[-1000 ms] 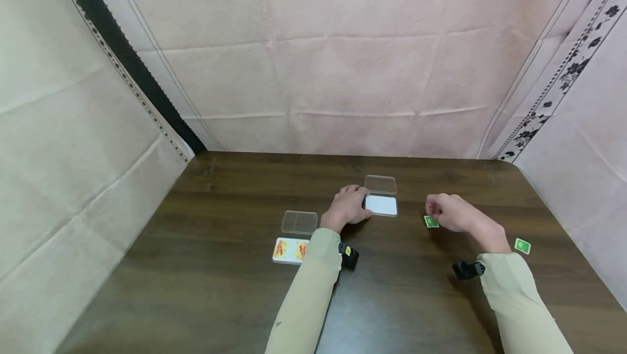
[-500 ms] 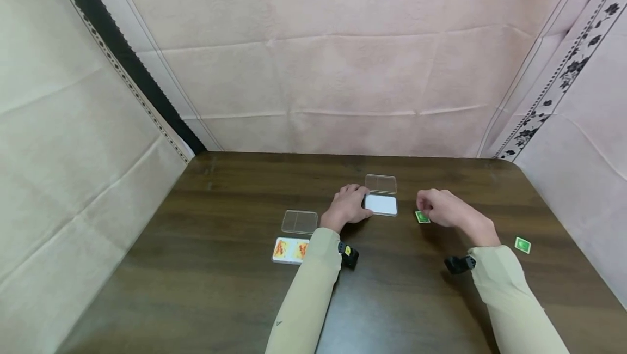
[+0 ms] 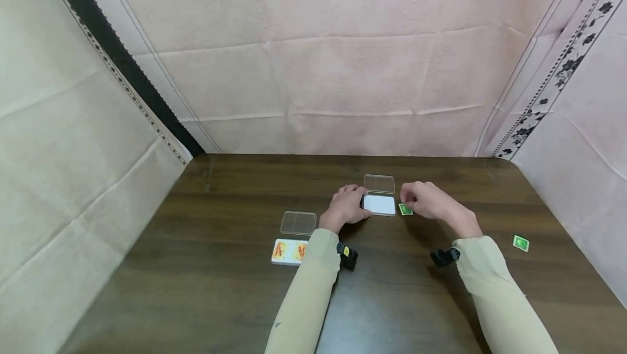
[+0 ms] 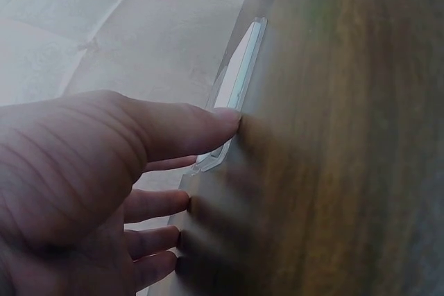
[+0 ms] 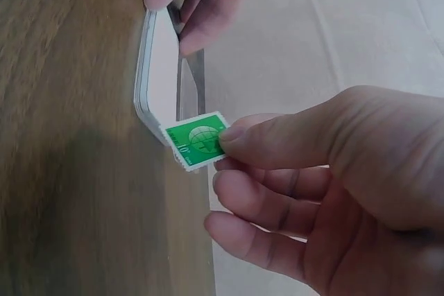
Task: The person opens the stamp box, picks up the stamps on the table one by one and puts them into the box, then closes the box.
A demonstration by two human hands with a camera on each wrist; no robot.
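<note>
My right grip (image 3: 425, 200) pinches the green stamp (image 5: 198, 140) at its fingertips, near the white case (image 3: 379, 205) my left grip (image 3: 345, 205) holds; moved too low, the stamp's free corner might snag and crease.

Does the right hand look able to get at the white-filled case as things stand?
Probably yes. The right hand, pinching a green stamp, is right beside the white-filled case. The clear lid lies behind it, leaving the white top uncovered, and the left hand is only at the opposite end.
</note>
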